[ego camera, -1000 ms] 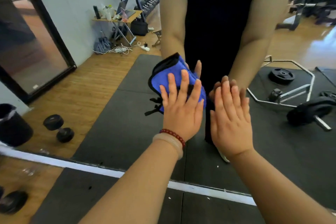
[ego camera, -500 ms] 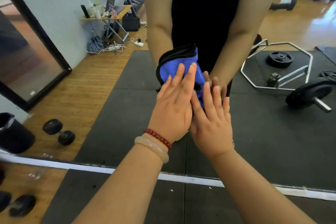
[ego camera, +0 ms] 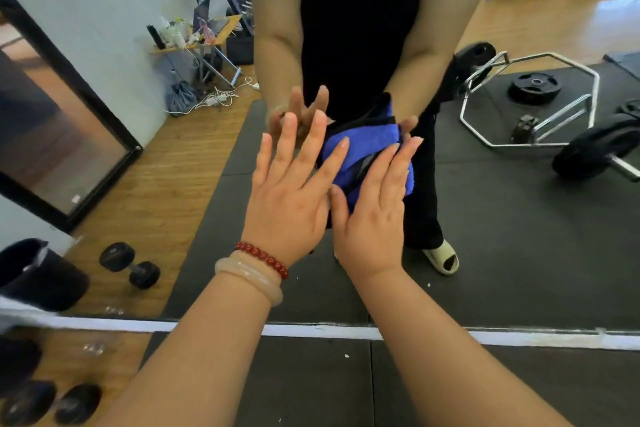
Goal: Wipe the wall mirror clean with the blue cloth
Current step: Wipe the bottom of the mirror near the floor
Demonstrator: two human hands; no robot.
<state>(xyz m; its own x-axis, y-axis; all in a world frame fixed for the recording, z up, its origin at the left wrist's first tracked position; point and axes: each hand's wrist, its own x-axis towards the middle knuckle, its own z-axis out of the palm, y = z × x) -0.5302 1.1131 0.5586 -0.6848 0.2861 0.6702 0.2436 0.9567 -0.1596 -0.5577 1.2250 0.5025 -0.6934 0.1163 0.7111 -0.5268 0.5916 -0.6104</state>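
The blue cloth (ego camera: 363,140) is pressed against the mirror (ego camera: 519,236) by the flat, straight-fingered right hand (ego camera: 374,215), not gripped. The left hand (ego camera: 289,194) is spread open just left. The bunched cloth could slip down, and smears could be left by bare fingers.

Both arms reach forward, my left forearm (ego camera: 207,350) and right forearm (ego camera: 433,340) converging at the wrists. My left hand (ego camera: 289,198) has its back toward me, fingers straight and fanned apart, index tip on the blue cloth (ego camera: 365,139). My right hand (ego camera: 372,215), just beside it, has straight fingers held close together and presses flat on the cloth.
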